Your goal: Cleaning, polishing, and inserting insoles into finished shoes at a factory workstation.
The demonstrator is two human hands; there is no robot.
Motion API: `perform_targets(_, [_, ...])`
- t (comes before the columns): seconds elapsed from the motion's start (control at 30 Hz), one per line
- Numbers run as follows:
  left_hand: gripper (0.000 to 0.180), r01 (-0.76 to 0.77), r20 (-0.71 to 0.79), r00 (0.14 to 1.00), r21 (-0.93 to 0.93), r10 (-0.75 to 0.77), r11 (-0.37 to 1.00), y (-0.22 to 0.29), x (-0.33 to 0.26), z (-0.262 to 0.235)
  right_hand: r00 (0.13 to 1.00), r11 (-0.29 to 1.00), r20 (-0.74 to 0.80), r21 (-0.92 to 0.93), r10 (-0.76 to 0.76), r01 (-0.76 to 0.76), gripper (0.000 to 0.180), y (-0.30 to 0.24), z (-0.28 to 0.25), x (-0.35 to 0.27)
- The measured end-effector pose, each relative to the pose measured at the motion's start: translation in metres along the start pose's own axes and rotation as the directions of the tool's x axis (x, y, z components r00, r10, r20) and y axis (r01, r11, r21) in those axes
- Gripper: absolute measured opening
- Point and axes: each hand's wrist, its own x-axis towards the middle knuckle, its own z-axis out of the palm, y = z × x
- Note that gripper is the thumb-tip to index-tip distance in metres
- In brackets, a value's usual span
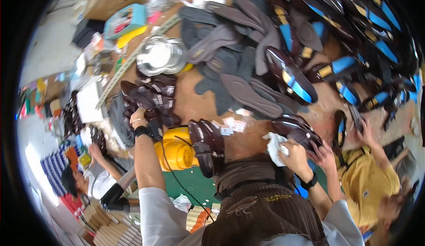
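Observation:
My left hand (139, 116) reaches to a pile of glossy dark brown shoes (152, 93), its fingers curled at the near end of one. A black band and a bracelet circle that wrist. In front of my apron, my right hand (297, 158) is closed around a crumpled white cloth (277, 148). The cloth lies against a dark brown shoe (297, 128) at the table edge. Another person's hand (324, 156) is at the same shoe's right end. More brown shoes (207, 146) stand side by side between my arms.
A yellow machine (175, 151) with a black cord stands beside my left forearm. Grey insoles (250, 95), a metal bowl (157, 55) and many shoes with blue insoles (343, 63) cover the table. A person in yellow (365, 186) works at right; another person (95, 179) is at left.

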Motion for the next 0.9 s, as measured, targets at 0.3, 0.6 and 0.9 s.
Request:
perform_targets(0.3, [0.096,0.444,-0.158,0.729,-0.631,-0.666,0.636,0.124,-0.023,-0.043,0.996,1.0,0.085,-0.008,-0.012,0.012,0.032,0.044,-0.01,-0.028])
perform_targets(0.6, [0.075,-0.434,-0.535,0.844,-0.705,-0.02,0.561,0.243,-0.321,-0.062,0.932,0.871,-0.163,-0.332,0.324,-0.361,0.057,0.174,-0.031,-0.023])
perform_targets(0.9, [0.055,0.207,0.197,0.929,-0.978,-0.313,-0.001,0.162,-0.387,0.095,0.978,0.978,0.021,0.036,0.205,-0.206,0.057,0.12,-0.078,-0.073])
